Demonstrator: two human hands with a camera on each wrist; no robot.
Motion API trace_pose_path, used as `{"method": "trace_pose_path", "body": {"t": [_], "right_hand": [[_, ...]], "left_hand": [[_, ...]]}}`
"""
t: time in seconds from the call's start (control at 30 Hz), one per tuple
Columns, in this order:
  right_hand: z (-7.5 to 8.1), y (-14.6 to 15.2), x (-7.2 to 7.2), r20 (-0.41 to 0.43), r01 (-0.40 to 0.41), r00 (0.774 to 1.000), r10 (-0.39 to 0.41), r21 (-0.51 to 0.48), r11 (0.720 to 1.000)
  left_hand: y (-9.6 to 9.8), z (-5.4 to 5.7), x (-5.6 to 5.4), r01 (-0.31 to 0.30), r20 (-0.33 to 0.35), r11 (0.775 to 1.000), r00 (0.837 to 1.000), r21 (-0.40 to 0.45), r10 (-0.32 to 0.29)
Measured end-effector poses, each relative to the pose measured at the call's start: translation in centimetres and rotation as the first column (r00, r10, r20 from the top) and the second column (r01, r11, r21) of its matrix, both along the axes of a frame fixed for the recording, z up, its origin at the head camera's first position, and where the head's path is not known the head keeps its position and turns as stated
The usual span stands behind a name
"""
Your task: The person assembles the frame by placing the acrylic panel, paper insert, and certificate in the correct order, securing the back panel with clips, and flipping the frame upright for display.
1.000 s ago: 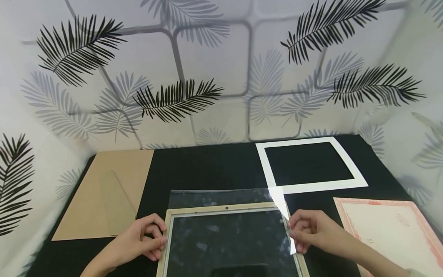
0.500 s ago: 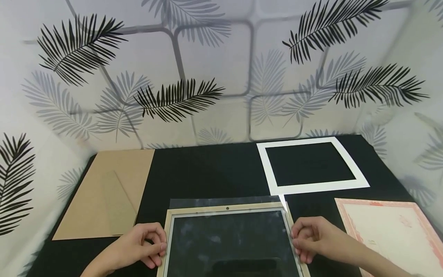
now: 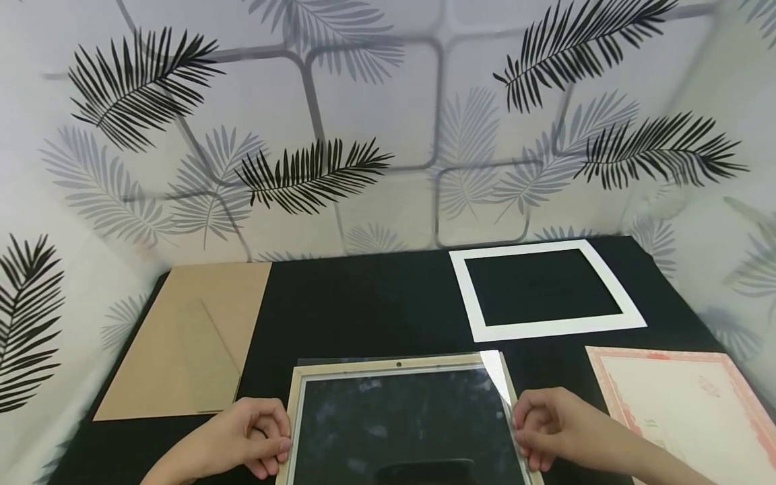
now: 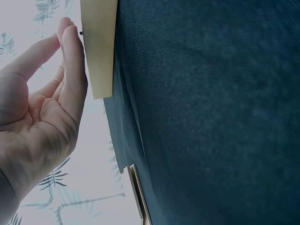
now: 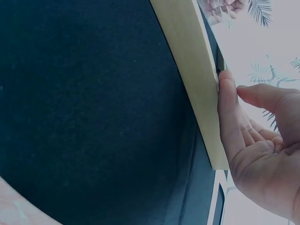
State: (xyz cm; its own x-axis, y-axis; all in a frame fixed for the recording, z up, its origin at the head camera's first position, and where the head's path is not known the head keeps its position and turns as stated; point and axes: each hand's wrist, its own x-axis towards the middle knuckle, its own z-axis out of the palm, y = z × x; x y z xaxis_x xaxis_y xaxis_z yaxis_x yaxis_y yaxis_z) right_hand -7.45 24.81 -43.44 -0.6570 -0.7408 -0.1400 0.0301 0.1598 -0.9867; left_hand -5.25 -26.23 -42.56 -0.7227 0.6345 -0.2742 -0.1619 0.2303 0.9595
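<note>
A pale wooden picture frame (image 3: 364, 368) lies at the near middle of the black-covered table, cut off by the lower edge of the head view. Over it is a clear sheet (image 3: 496, 377), showing a bright reflection near its far right corner; its far edge sticks slightly past the frame's far side. My left hand (image 3: 248, 438) pinches the sheet's left edge between thumb and fingers. At the opposite edge, my right hand (image 3: 564, 431) pinches it likewise. Both wrist views show fingertips right at the outer top of the wooden frame (image 4: 99, 47), with a small dark knob beside them.
A brown board (image 3: 164, 350) with a paler triangular patch lies at the left. Far right is a white mat with a rectangular window (image 3: 558, 328). Nearer on the right lies a pink-bordered sheet of paper (image 3: 685, 397). Leaf-patterned cloth (image 3: 388, 135) hangs behind the table.
The clear sheet has moved toward the person and down over the wooden frame, so less of it reaches past the far side. Both hands have moved nearer with it, still gripping its edges.
</note>
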Motion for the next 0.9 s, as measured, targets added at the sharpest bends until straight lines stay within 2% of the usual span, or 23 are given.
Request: {"method": "trace_pose_path", "body": {"t": [0.57,0.9], "right_hand": [[1.2,-0.3,0.1,-0.021,0.005,1.000,-0.002,0.125,0.992],[1.4,-0.4,0.0,-0.102,0.024,0.995,-0.002,0.214,0.977]], "left_hand": [[0.1,0.2,0.1,0.024,0.018,0.999,1.000,-0.029,-0.023],[0.3,0.2,0.1,0.017,0.025,0.999,1.000,-0.038,-0.016]]}}
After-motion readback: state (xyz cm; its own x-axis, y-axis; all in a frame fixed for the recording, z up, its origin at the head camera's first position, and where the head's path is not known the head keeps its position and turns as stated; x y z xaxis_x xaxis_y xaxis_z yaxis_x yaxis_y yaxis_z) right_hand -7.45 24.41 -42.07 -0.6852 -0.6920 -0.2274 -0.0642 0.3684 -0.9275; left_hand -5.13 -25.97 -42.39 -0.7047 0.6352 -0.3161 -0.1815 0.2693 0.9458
